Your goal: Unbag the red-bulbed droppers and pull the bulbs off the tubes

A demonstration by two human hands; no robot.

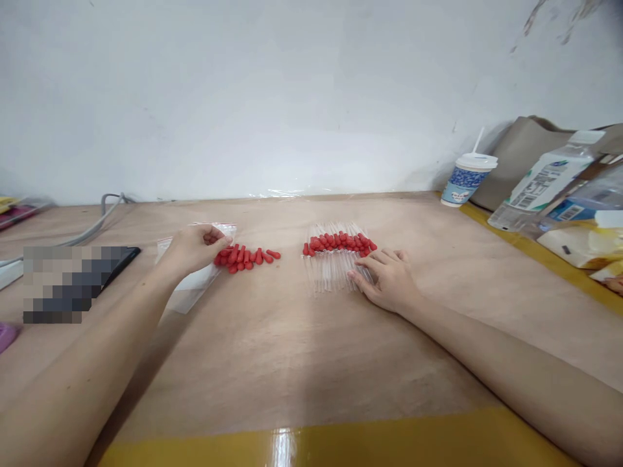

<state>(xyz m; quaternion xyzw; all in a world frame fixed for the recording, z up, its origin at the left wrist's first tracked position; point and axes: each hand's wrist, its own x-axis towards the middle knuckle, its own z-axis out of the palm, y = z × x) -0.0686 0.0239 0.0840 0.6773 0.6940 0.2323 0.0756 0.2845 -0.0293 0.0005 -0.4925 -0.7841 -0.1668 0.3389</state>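
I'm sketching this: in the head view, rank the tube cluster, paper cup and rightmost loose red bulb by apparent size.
1. Tube cluster
2. Paper cup
3. Rightmost loose red bulb, clearly smallest

bulb pile [242, 257] L of tubes [331, 272] | btl [541, 180] R of cup [466, 180]

No legible text, blurred print on paper cup [464, 185], on bottle label [546, 181]

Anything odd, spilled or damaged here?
Two oddities: brownish smears on the otherwise mostly pale wall, upper right, and a pixelated block hiding most of the dark slab at left. No obvious spill or damage among the red bulbs and clear tubes.
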